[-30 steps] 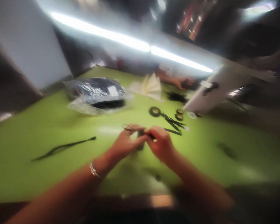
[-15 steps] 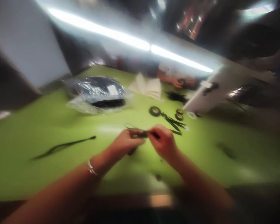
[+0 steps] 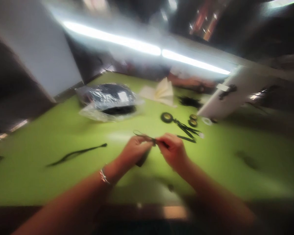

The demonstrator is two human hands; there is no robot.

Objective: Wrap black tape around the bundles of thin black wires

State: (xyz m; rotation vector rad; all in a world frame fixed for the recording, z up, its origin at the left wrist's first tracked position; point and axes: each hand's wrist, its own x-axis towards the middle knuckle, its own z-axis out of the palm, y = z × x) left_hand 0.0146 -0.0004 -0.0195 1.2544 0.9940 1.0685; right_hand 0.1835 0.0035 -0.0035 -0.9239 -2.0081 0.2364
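My left hand [image 3: 133,150] is closed on a thin black cord [image 3: 142,134], whose loop sticks out past the fingers to the upper left. Below that palm hangs a dark flat piece [image 3: 142,159], largely covered by the hand. Right beside it, my right hand [image 3: 172,148] pinches the same dark cord where it comes out of the left fingertips. Blur hides the detail between the fingertips. A bundle of black straps [image 3: 186,127] lies beyond the right hand, and a single black strap [image 3: 78,153] rests to the left.
On the green table [image 3: 34,186] sit a clear plastic bag [image 3: 110,101] with dark contents, an open booklet [image 3: 160,93], a black roll with a yellow centre [image 3: 166,117] and two smaller rolls [image 3: 193,120]. A white panel [image 3: 220,94] stands at right. Another person's arm [image 3: 183,81] is across the table.
The view has shifted, so the table things appear farther right. My left hand has turned slightly, showing more of the dark flat piece. Both hands keep their hold; the other person's arm has moved.
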